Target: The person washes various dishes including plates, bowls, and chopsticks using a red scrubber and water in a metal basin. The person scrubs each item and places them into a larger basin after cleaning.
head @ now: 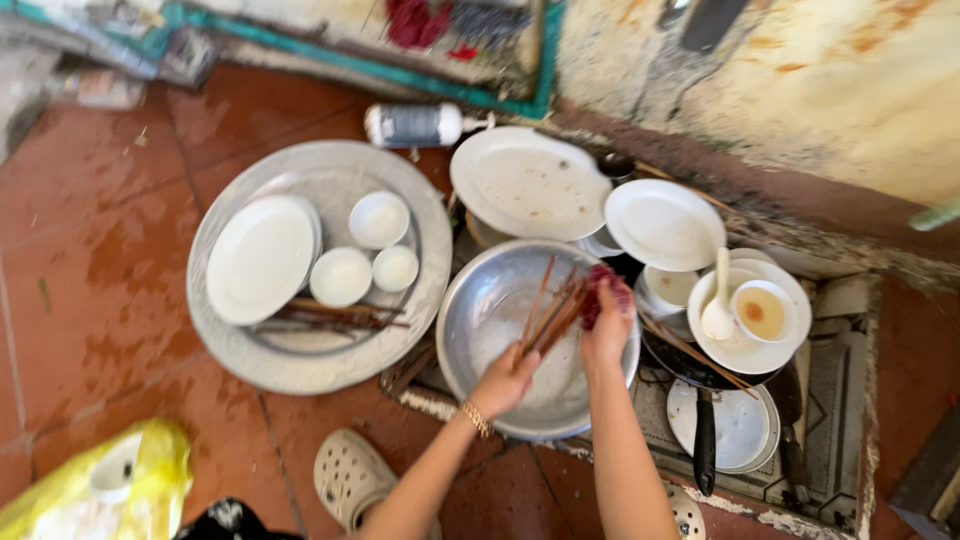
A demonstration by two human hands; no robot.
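There is one view only, from a camera worn on the person's head, so nothing is shared with a second view. It looks steeply down and slightly forward at a red-brown tiled floor [110, 290], from about the height of a crouching person (the forearms enter from the bottom edge and run up toward the centre). Near the middle of the frame sits a wide round steel basin [480, 330], close to the lens; a large round metal tray [300, 370] fills the left of centre. The stained pale wall [830, 80] crosses the top right, marking the way the camera faces. The picture is somewhat blurred.
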